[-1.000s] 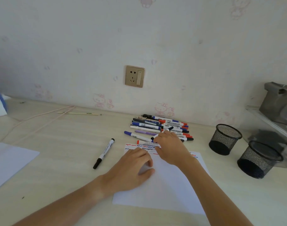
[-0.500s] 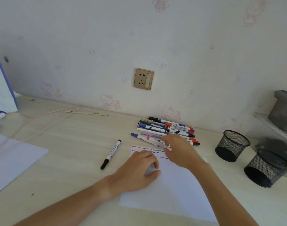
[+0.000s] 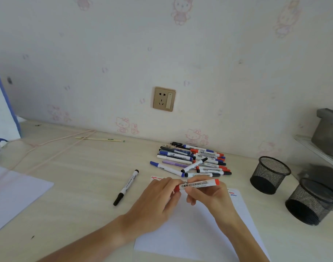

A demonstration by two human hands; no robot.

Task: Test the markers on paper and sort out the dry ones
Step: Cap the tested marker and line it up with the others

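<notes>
Half a second ago the right hand [image 3: 209, 197] was reaching into the pile of markers [image 3: 194, 161] while the left hand [image 3: 156, 201] lay flat on the paper [image 3: 199, 233]; now both hands have come together above the sheet with a red marker [image 3: 198, 184] between them. It lies level, its red end pointing right. The right hand's fingers curl round the white barrel, and the left hand's fingertips pinch the left end, where the cap is hidden by the fingers.

One sheet of paper lies under the hands, with red and blue squiggles along its far edge. The pile sits just beyond it against the wall; roughly a dozen markers with blue, red, black and purple caps overlap there, too tangled for an exact count. One black marker [image 3: 126, 187] lies alone on the desk [image 3: 76, 176], left of the sheet and well apart from the pile. Two black mesh cups [image 3: 269, 174] stand on the right, one behind the other. A second sheet [image 3: 14, 193] lies at the left edge. One wall socket [image 3: 164, 99] is above the pile.
</notes>
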